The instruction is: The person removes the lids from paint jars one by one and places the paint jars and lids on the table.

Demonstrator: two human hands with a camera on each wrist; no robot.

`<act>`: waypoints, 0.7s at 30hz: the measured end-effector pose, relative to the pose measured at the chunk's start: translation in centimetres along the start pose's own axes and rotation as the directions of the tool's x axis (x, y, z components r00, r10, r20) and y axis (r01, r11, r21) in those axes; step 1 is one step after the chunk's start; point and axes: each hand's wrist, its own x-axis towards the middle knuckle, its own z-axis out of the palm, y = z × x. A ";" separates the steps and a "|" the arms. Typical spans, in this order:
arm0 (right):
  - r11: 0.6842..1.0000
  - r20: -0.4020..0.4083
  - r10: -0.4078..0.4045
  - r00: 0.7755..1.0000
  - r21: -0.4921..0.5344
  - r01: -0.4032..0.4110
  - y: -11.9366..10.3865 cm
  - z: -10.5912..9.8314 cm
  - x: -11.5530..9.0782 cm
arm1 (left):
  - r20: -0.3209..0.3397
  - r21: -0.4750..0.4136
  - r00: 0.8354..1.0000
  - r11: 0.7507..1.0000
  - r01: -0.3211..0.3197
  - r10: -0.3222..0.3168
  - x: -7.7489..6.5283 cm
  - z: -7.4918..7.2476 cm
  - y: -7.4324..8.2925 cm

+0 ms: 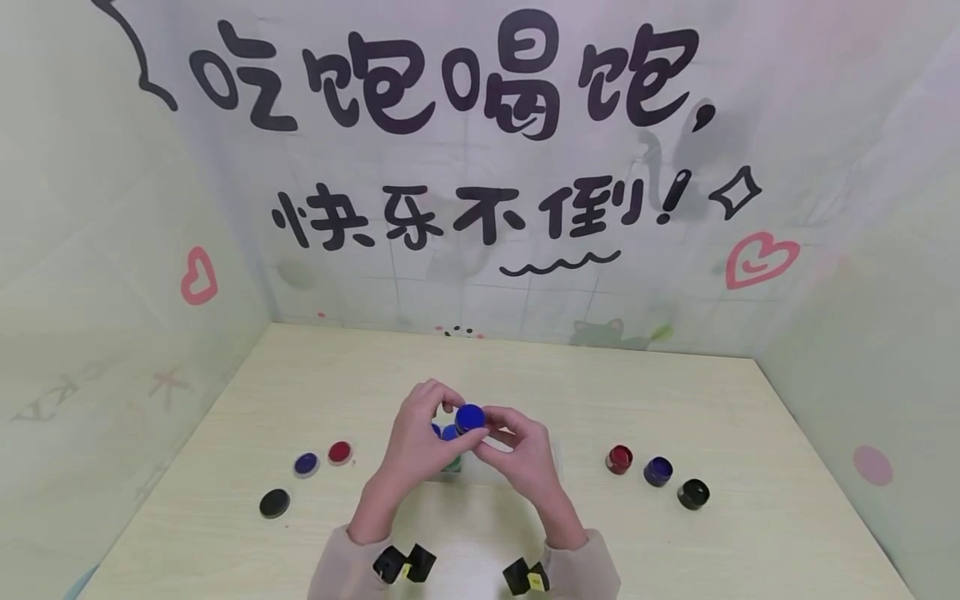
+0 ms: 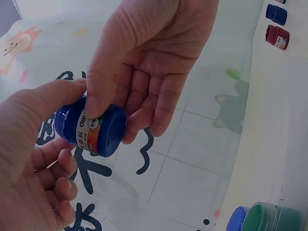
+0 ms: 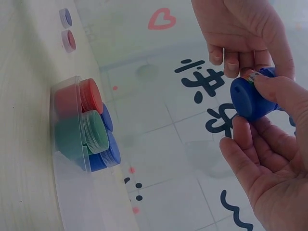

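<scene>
A small blue paint jar (image 2: 85, 135) with a printed label is held up between both hands. My left hand (image 1: 420, 437) grips the ridged end, which looks like its lid, between thumb and fingers. My right hand (image 1: 522, 450) pinches the labelled body, thumb across the label. In the right wrist view the jar's smooth blue base (image 3: 244, 98) faces the camera. Below the hands, a clear plastic tray (image 3: 72, 192) holds a red jar (image 3: 72, 100), a green jar (image 3: 72, 132) and blue jars; the hands partly cover it in the head view.
Left on the table lie a black lid (image 1: 274, 502), a blue lid (image 1: 306, 464) and a red lid (image 1: 340, 452). To the right stand a red jar (image 1: 619, 459), a blue jar (image 1: 657, 472) and a black jar (image 1: 693, 494), all lidless. Printed cloth walls surround the table.
</scene>
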 end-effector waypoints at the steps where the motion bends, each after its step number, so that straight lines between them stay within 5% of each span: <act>1: 1.000 -0.004 0.001 1.000 -0.003 -0.001 0.0 0.1 0.0 | -0.020 0.015 1.000 1.000 0.000 0.000 0.0 0.1 0.1; 13: 0.996 -0.113 -0.016 0.993 -0.088 0.006 -3.7 1.0 0.4 | -0.260 0.100 0.965 0.995 0.010 0.017 0.0 1.2 1.1; 21: 0.995 -0.154 -0.022 0.988 -0.097 0.007 -3.8 1.2 0.5 | -0.316 0.110 0.949 0.994 0.026 0.010 0.3 1.0 1.5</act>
